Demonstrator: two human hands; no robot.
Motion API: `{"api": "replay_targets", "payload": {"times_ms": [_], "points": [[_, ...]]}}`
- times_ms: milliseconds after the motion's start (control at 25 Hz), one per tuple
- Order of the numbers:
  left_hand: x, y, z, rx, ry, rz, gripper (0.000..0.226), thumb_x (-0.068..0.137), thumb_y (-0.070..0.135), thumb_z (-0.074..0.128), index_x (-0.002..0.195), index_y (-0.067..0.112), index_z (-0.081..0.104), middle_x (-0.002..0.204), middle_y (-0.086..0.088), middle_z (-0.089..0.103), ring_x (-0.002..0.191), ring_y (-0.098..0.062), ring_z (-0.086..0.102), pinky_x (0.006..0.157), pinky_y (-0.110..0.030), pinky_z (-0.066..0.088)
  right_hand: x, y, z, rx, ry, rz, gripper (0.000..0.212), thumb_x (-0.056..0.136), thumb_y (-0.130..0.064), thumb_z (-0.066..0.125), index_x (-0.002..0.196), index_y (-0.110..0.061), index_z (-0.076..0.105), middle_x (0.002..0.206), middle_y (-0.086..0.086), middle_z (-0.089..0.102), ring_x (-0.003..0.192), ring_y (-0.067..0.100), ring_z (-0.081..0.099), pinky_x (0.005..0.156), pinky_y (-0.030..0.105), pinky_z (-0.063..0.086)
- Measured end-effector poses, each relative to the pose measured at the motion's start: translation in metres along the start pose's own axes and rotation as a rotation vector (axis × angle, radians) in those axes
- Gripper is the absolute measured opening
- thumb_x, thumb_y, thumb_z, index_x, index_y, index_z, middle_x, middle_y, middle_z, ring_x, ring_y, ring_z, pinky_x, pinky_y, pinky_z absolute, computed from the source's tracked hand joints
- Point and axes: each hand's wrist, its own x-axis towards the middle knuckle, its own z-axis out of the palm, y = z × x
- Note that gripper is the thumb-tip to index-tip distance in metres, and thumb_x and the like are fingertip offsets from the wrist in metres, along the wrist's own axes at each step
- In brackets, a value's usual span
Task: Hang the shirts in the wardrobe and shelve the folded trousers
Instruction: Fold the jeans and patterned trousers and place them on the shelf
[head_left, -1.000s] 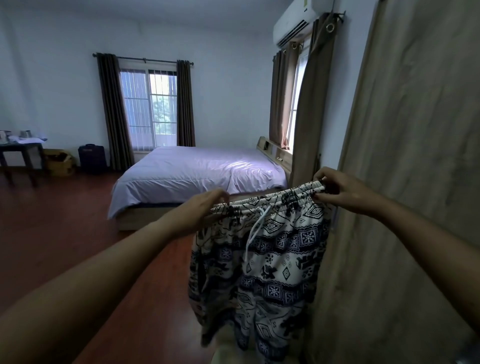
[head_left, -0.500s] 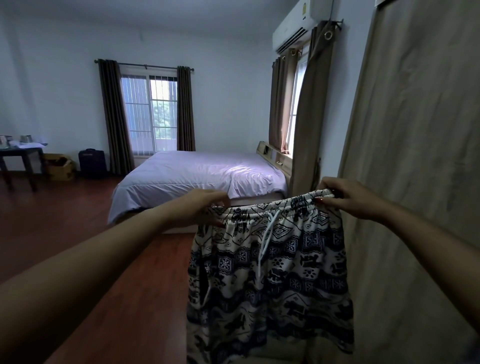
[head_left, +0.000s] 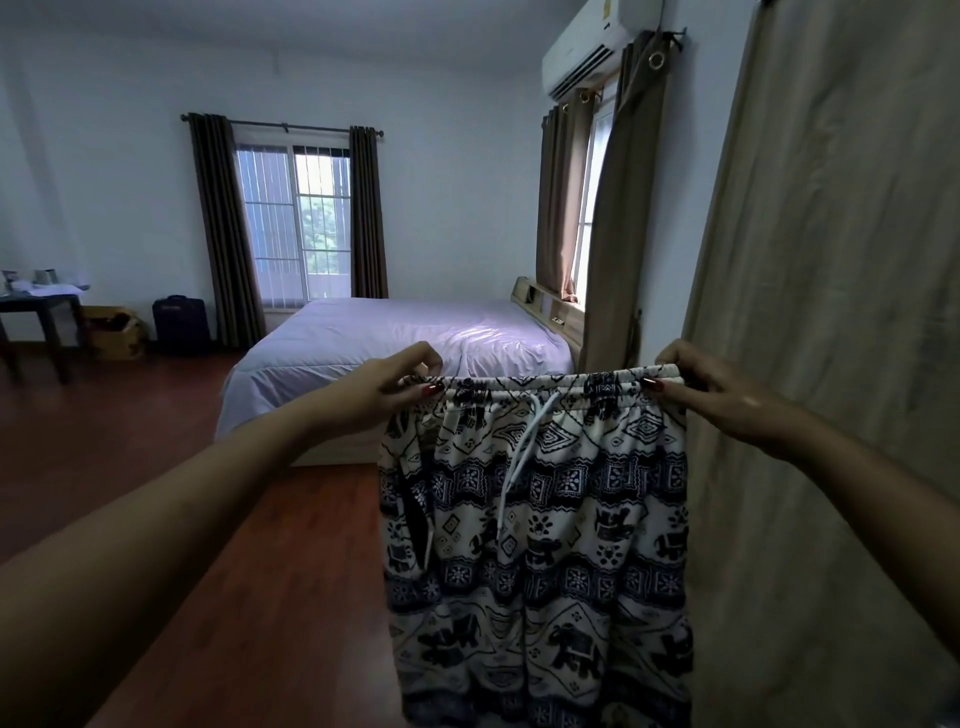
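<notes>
two bare arms reach forward, holding up a pair of patterned trousers (head_left: 540, 530) by the waistband. the left hand (head_left: 387, 387) pinches the left end, fingers clamped on the elastic; the right hand (head_left: 719, 392) pinches the right end the same way. the trousers hang unfolded, white drawstring (head_left: 522, 457) dangling, just beside a pale wooden wardrobe door (head_left: 841, 364). behind them, a bed (head_left: 395, 343) on a reddish wooden floor (head_left: 130, 447).

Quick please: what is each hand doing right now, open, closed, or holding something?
Left hand: pinches the waistband of the patterned trousers.
Right hand: pinches the waistband's other end.
</notes>
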Motion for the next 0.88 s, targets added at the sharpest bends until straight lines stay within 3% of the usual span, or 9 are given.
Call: {"api": "replay_targets", "payload": {"times_ms": [160, 280, 360, 480, 560, 680, 760, 800, 880], "points": [[-0.002, -0.004, -0.001, 0.091, -0.022, -0.019, 0.019, 0.093, 0.014, 0.055, 0.1, 0.028, 0.042, 0.084, -0.007, 0.064, 0.059, -0.002, 0.047, 0.058, -0.015, 0.039, 0.002, 0.001, 0.006, 0.001, 0.063, -0.014, 0.011, 0.091, -0.015, 0.055, 0.092, -0.005, 0.048, 0.07, 0.0, 0.049, 0.059, 0.004, 0.044, 0.052, 0.016, 0.036], [-0.006, 0.0, -0.011, -0.26, -0.01, -0.1, 0.021, 0.093, 0.014, 0.055, 0.11, 0.016, 0.043, 0.083, -0.004, 0.063, 0.058, -0.001, 0.05, 0.058, -0.017, 0.044, 0.004, 0.0, 0.009, 0.145, 0.108, 0.005, 0.014, 0.085, -0.017, 0.061, 0.089, -0.012, 0.05, 0.065, -0.009, 0.056, 0.058, 0.001, 0.046, 0.051, 0.013, 0.036], [-0.01, -0.003, -0.016, -0.562, -0.025, -0.202, 0.025, 0.093, 0.009, 0.053, 0.115, 0.016, 0.044, 0.076, -0.001, 0.054, 0.051, -0.003, 0.042, 0.047, -0.015, 0.037, 0.006, -0.001, 0.01, 0.343, 0.167, 0.062, 0.025, 0.075, -0.024, 0.07, 0.091, -0.017, 0.052, 0.068, -0.008, 0.064, 0.061, 0.002, 0.054, 0.052, 0.013, 0.041], [-0.007, -0.011, -0.004, -0.665, -0.035, -0.296, 0.016, 0.093, 0.001, 0.05, 0.098, 0.013, 0.059, 0.087, -0.004, 0.059, 0.056, -0.002, 0.045, 0.047, -0.012, 0.037, 0.014, 0.005, 0.021, 0.496, 0.299, 0.175, 0.044, 0.057, -0.034, 0.083, 0.09, -0.024, 0.055, 0.078, 0.003, 0.067, 0.065, 0.011, 0.063, 0.052, 0.018, 0.05], [0.002, -0.013, 0.014, -0.599, 0.037, -0.389, 0.015, 0.092, -0.005, 0.049, 0.094, -0.001, 0.063, 0.1, -0.011, 0.06, 0.071, 0.004, 0.057, 0.053, -0.008, 0.043, 0.021, 0.006, 0.041, 0.382, 0.405, 0.256, 0.034, 0.067, -0.018, 0.081, 0.087, -0.025, 0.053, 0.084, 0.013, 0.059, 0.059, 0.014, 0.056, 0.045, 0.019, 0.045], [0.016, 0.0, 0.036, -0.634, 0.194, -0.466, 0.021, 0.089, -0.007, 0.051, 0.084, 0.004, 0.068, 0.079, -0.015, 0.058, 0.06, -0.014, 0.051, 0.045, -0.017, 0.038, 0.026, -0.008, 0.083, 0.298, 0.556, 0.306, 0.034, 0.074, -0.009, 0.075, 0.088, -0.026, 0.049, 0.09, 0.009, 0.058, 0.059, 0.015, 0.056, 0.05, 0.023, 0.048], [0.021, 0.018, 0.047, -0.722, 0.237, -0.476, 0.015, 0.087, -0.002, 0.059, 0.096, 0.007, 0.066, 0.078, -0.013, 0.055, 0.066, -0.02, 0.048, 0.05, -0.021, 0.035, 0.027, -0.028, 0.113, 0.343, 0.548, 0.297, 0.036, 0.077, -0.009, 0.073, 0.099, -0.017, 0.045, 0.086, 0.001, 0.055, 0.065, 0.01, 0.054, 0.051, 0.014, 0.048], [0.022, 0.027, 0.051, -0.767, 0.256, -0.484, 0.022, 0.084, 0.0, 0.065, 0.104, 0.007, 0.064, 0.08, -0.012, 0.054, 0.07, -0.021, 0.048, 0.051, -0.022, 0.035, 0.027, -0.038, 0.127, 0.372, 0.519, 0.295, 0.038, 0.078, -0.009, 0.072, 0.102, -0.014, 0.044, 0.084, -0.001, 0.054, 0.067, 0.009, 0.054, 0.051, 0.014, 0.047], [0.022, 0.043, 0.06, -0.836, 0.278, -0.485, 0.03, 0.08, -0.001, 0.069, 0.108, 0.006, 0.063, 0.079, -0.007, 0.055, 0.069, -0.017, 0.053, 0.049, -0.019, 0.04, 0.028, -0.051, 0.147, 0.447, 0.477, 0.29, 0.037, 0.078, -0.013, 0.073, 0.103, -0.014, 0.046, 0.085, 0.0, 0.057, 0.07, 0.011, 0.056, 0.055, 0.022, 0.048]]}}
